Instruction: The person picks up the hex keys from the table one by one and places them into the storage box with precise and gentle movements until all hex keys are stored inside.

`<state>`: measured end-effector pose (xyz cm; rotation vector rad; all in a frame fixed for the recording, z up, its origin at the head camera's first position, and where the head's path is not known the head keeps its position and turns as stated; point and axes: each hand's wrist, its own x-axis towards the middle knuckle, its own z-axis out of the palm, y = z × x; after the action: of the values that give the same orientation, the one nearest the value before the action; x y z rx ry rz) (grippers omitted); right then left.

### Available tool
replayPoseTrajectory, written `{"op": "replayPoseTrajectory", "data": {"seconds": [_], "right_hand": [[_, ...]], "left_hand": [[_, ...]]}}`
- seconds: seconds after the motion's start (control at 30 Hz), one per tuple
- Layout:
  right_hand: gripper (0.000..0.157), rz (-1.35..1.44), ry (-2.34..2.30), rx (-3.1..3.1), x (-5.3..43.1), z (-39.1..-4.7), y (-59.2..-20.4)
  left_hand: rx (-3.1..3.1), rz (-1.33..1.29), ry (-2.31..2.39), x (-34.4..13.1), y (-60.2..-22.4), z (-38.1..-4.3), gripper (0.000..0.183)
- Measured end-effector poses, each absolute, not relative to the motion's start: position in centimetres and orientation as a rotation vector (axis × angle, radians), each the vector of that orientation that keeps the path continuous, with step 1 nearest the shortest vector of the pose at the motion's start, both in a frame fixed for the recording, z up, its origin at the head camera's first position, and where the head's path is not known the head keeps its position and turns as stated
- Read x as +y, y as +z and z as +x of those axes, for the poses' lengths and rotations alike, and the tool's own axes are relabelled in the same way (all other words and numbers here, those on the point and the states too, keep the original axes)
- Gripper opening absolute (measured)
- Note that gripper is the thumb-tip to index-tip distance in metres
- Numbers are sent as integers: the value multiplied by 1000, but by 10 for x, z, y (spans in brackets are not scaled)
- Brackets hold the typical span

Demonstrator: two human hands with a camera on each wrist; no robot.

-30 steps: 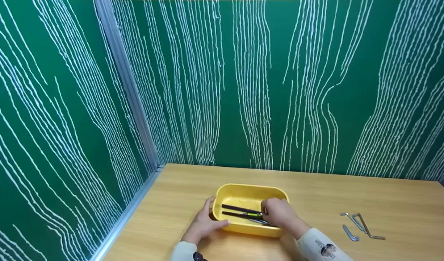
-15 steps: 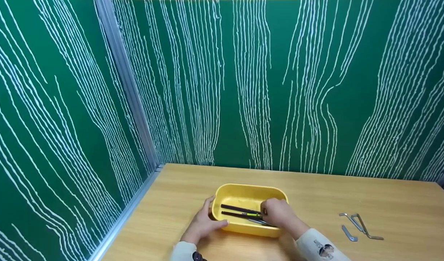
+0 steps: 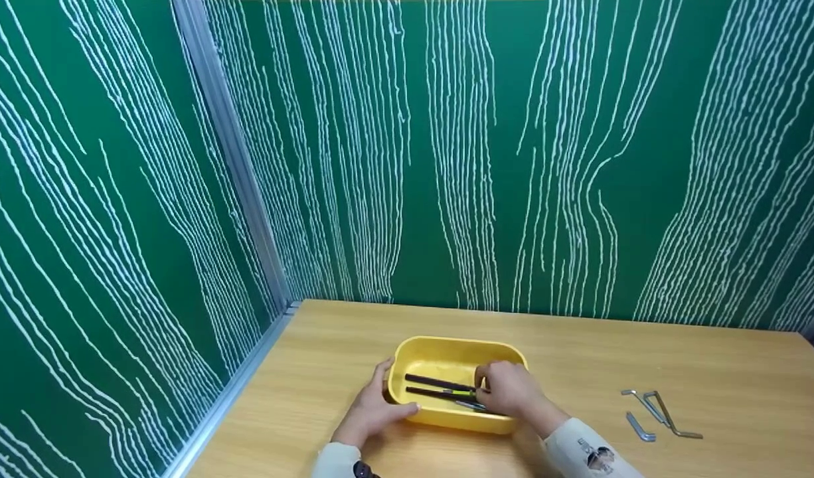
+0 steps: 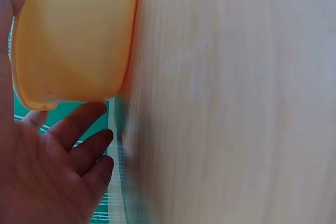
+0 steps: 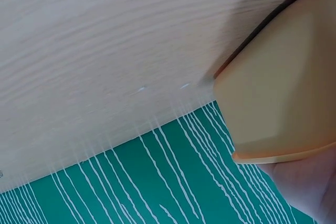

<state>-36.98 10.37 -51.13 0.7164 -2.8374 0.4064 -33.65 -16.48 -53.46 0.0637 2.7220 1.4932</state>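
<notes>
A yellow plastic tub (image 3: 440,365) stands on the table, with two long dark rods (image 3: 435,382), a lime-green-marked piece (image 3: 463,393) and a thin silver piece (image 3: 470,405) inside. My left hand (image 3: 374,413) holds the tub's left end, thumb over the near rim. In the left wrist view, the other fingers of my left hand (image 4: 58,161) spread beside the tub's wall (image 4: 79,35). My right hand (image 3: 513,392) reaches into the tub with bent fingers over the rods' right ends; I cannot tell what it grips. The right wrist view shows the tub's outer wall (image 5: 278,77).
Three bent hex keys lie right of the tub: a silver one (image 3: 648,409), a brownish one (image 3: 672,418) and a shorter silver one (image 3: 639,427). A green wall (image 3: 460,166) with white wavy lines rises behind the table (image 3: 745,385); another wall is on the left.
My right hand has shifted very slightly left inside the tub. My left hand keeps its hold, and the hex keys lie as before.
</notes>
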Motion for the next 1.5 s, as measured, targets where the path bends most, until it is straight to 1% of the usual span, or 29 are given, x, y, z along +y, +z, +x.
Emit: {"op": "replayPoseTrajectory", "data": {"seconds": [0.27, 0.5, 0.63, 0.87, 1.13, 1.5], "right_hand": [[14, 713, 457, -2835, 105, -368, -510], [26, 671, 649, -2831, 106, -365, -504], [30, 669, 718, -2813, 107, -363, -500], [32, 671, 698, -2735, 111, -363, -496], [30, 540, 723, -2759, 121, -364, -488], [33, 519, 708, -2785, 148, -364, -478]], "left_hand": [[2751, 28, 1440, -161, -530, -335, 105], [2832, 27, 1298, -160, -524, -332, 103], [2887, 70, 1227, -161, -524, -331, 103], [2981, 160, 1148, -157, -521, -330, 110], [2927, 43, 1169, -155, -520, -332, 112], [2892, -9, 1225, -158, -523, -333, 112]]}}
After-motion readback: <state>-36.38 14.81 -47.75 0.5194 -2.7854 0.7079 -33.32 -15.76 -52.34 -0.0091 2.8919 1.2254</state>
